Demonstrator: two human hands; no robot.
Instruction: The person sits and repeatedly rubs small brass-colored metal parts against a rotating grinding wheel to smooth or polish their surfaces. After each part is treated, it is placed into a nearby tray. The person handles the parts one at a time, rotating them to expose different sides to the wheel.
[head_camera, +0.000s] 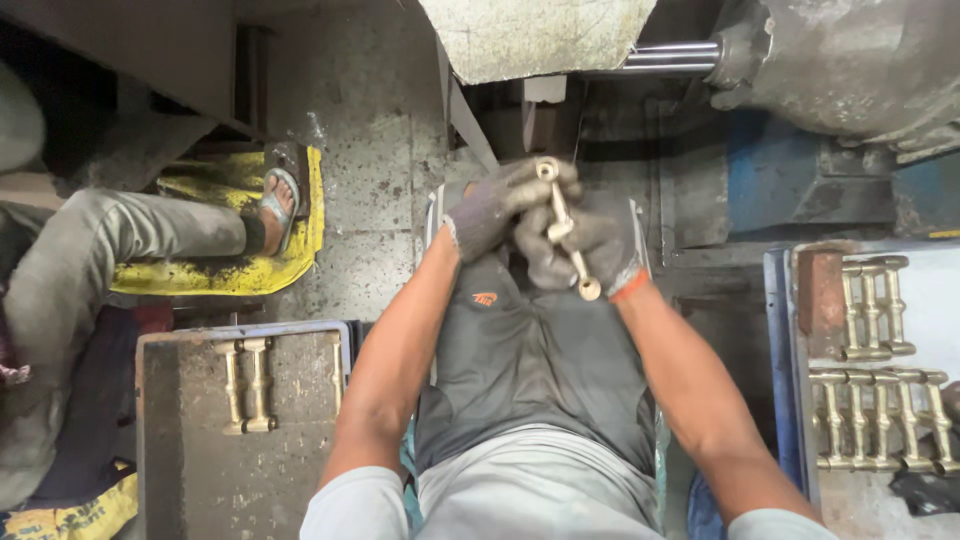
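Note:
Both my gloved hands meet in front of my lap and grip one brass rod-shaped part (563, 228) with rounded ends. My left hand (493, 208) wraps its upper end, near the ring-shaped tip. My right hand (590, 243) holds the middle, and the lower tip sticks out below the glove. The part points away from me, slightly tilted. I sit with a dark apron (530, 350) over my legs.
A grey tray (190, 440) on my left holds two brass parts (247, 385). On my right a blue-rimmed tray (785, 350) carries several brass parts (875, 400) in rows. Another person's leg and sandalled foot (275, 205) rest on a yellow mat at left. Heavy machinery (850, 60) stands ahead.

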